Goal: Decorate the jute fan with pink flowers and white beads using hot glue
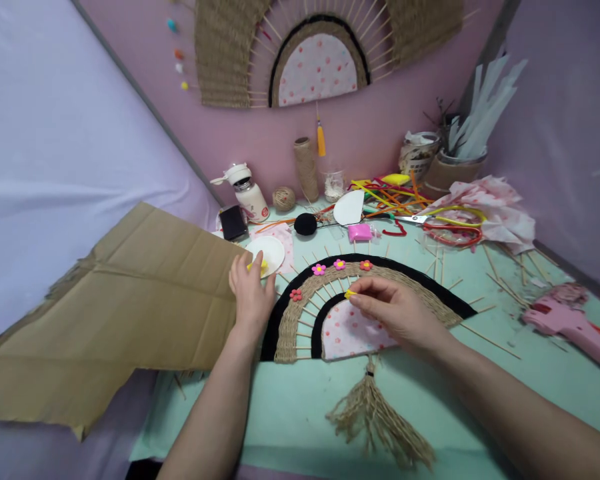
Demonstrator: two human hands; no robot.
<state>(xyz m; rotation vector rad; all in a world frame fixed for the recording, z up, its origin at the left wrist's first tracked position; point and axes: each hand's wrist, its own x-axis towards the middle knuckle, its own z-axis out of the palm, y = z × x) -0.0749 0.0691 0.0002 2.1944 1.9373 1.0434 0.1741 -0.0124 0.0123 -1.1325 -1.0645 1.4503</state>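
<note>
In the head view a half-round woven fan lies on the table, with thin sticks, black bands and a dotted pink-and-white cloth centre. Small pink and red flowers sit along its woven band. My right hand is closed over the fan's centre, pinching a small yellow piece between thumb and fingertips. At the left, my left hand reaches over a white round plate, fingers apart. A yellow lump shows partly behind those fingers; whether they touch it I cannot tell. A twine tassel hangs below the fan.
Cardboard covers the left side, close to my left forearm. At the back stand a white bottle, a twine spool and scissors. A pink glue gun and loose sticks lie right. Another woven fan hangs on the wall.
</note>
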